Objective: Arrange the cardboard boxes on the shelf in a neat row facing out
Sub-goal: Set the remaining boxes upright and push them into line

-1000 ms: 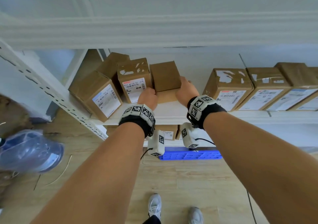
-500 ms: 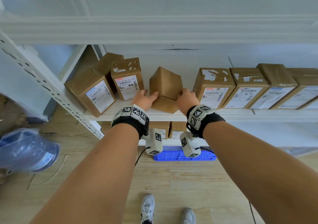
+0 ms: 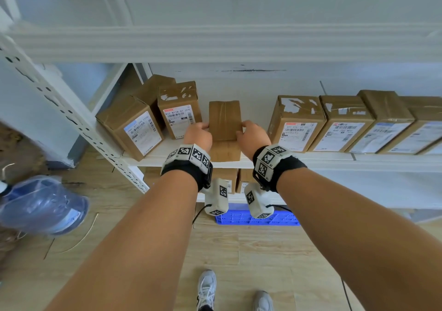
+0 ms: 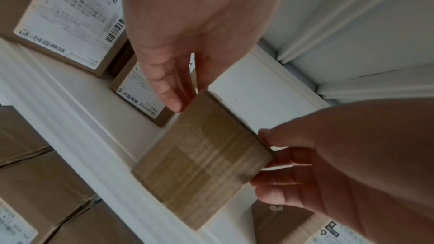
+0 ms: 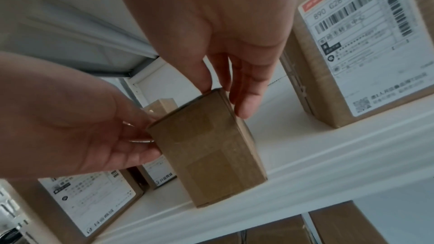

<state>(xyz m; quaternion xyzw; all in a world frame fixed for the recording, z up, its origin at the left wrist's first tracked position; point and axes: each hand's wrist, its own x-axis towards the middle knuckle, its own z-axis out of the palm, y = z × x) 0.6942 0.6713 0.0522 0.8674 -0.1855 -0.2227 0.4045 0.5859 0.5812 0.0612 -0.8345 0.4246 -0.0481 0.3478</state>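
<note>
A plain brown cardboard box with a taped seam stands on the white shelf, its front at the shelf's lip. My left hand grips its left side and my right hand grips its right side. The left wrist view shows the box between my left fingers and right fingers. In the right wrist view my right fingers lie along the side of the box. To its right, labelled boxes form a row facing out. To its left stand two labelled boxes, the outer one turned askew.
Another box sits behind the left pair. Bare shelf gaps lie on both sides of the held box. A perforated upright bounds the shelf's left end, and a beam runs overhead. Below are more boxes, a blue crate and a plastic-wrapped bundle.
Both hands have turned the plain box from a corner-on tilt to square on the shelf, seam on top. My view has moved closer.
</note>
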